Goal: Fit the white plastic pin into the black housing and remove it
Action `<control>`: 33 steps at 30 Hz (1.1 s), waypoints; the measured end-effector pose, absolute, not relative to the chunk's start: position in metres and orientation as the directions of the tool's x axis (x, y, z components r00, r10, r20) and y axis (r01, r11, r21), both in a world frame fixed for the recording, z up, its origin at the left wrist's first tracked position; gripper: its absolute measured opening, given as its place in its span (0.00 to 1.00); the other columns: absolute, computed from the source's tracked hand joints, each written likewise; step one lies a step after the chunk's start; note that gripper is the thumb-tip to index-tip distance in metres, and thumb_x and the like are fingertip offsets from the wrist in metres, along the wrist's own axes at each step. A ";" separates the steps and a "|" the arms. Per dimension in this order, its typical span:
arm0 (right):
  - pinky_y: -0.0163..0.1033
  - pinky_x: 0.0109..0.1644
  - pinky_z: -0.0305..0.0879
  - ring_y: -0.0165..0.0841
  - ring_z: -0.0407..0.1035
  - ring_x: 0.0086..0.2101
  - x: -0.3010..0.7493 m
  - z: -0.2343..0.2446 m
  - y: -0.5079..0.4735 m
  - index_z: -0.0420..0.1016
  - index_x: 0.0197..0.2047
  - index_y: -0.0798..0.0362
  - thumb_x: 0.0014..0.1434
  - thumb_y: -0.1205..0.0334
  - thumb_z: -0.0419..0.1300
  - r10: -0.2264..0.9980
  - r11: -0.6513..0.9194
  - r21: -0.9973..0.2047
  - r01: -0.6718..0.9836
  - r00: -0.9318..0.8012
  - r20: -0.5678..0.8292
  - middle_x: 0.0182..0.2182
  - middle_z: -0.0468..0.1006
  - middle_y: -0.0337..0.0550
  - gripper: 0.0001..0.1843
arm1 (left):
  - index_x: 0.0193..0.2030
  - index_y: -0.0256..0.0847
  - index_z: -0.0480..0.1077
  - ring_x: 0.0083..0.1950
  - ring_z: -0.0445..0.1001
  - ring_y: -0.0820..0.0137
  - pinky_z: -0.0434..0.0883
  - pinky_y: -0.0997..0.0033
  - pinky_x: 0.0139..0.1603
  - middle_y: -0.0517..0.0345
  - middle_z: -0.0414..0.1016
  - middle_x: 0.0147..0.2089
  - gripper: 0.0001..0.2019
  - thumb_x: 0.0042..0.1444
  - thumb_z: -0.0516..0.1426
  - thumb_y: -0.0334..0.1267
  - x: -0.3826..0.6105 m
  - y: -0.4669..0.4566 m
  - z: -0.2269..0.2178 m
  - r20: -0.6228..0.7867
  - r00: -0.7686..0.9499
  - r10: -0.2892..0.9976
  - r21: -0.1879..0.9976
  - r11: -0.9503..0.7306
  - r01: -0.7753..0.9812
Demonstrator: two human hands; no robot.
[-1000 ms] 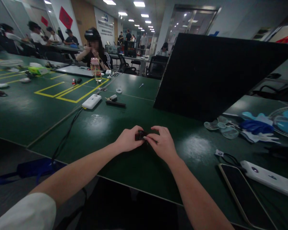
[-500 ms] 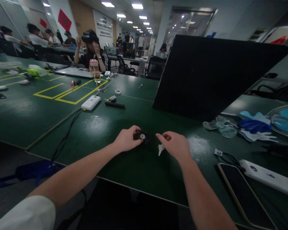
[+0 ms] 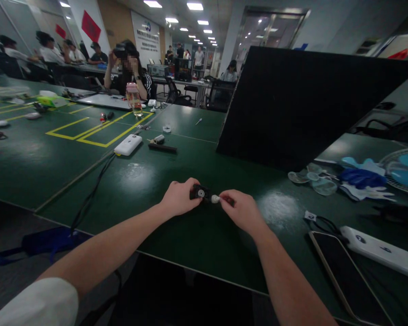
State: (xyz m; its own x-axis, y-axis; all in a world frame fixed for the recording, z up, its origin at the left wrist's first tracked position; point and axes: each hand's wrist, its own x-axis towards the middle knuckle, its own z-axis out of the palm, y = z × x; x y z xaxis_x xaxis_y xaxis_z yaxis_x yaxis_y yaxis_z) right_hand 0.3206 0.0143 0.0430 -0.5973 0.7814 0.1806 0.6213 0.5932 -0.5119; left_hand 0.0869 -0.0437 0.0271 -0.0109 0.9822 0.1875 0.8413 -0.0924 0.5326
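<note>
My left hand is closed on a small black part that carries a round silvery disc on its upper face. Thumb and fingers of my right hand pinch a small white plastic piece. The white piece lies sideways, its end at the right side of the black part. Whether the two touch or one sits inside the other, I cannot tell. Both hands are low over the green table, near its front edge.
A large black panel leans at the back right. Gloves, a phone and a white power bank lie to the right. Further left are another white power bank, a black bar and a bottle. A person sits opposite.
My right hand has moved left and turned the white piece from pointing down to lying sideways against or beside the black part. My left hand has stayed almost still.
</note>
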 end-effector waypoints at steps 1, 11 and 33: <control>0.41 0.36 0.67 0.34 0.72 0.34 0.320 0.044 0.013 0.78 0.43 0.47 0.63 0.60 0.57 0.766 0.615 -0.514 0.597 -0.606 0.213 0.37 0.79 0.42 0.09 | 0.55 0.47 0.67 0.42 0.80 0.63 0.70 0.56 0.56 0.60 0.80 0.42 0.21 0.55 0.61 0.47 0.087 -0.044 0.027 0.191 -0.010 0.982 0.530 -0.094 0.843; 0.39 0.33 0.66 0.33 0.71 0.33 0.309 0.053 0.004 0.79 0.41 0.50 0.64 0.61 0.59 0.715 0.692 -0.560 0.456 -0.537 0.447 0.36 0.78 0.42 0.07 | 0.56 0.46 0.67 0.41 0.80 0.65 0.73 0.65 0.42 0.58 0.80 0.42 0.22 0.56 0.61 0.46 0.087 -0.045 0.027 0.157 0.011 0.988 0.592 -0.103 0.799; 0.39 0.29 0.62 0.30 0.68 0.27 0.308 0.051 0.005 0.78 0.36 0.50 0.63 0.54 0.61 0.733 0.673 -0.526 0.520 -0.564 0.380 0.31 0.77 0.40 0.09 | 0.53 0.46 0.69 0.40 0.79 0.66 0.74 0.63 0.44 0.60 0.79 0.39 0.20 0.54 0.63 0.45 0.090 -0.048 0.031 0.264 0.060 0.963 0.609 -0.214 0.764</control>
State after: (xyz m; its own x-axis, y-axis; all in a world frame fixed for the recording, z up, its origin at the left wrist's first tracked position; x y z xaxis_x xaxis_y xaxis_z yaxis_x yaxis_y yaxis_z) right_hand 0.3082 0.0054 0.0507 -0.5641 0.7329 0.3802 0.5197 0.6730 -0.5263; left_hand 0.0904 -0.0483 0.0308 0.0598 0.9627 0.2639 0.7637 -0.2144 0.6090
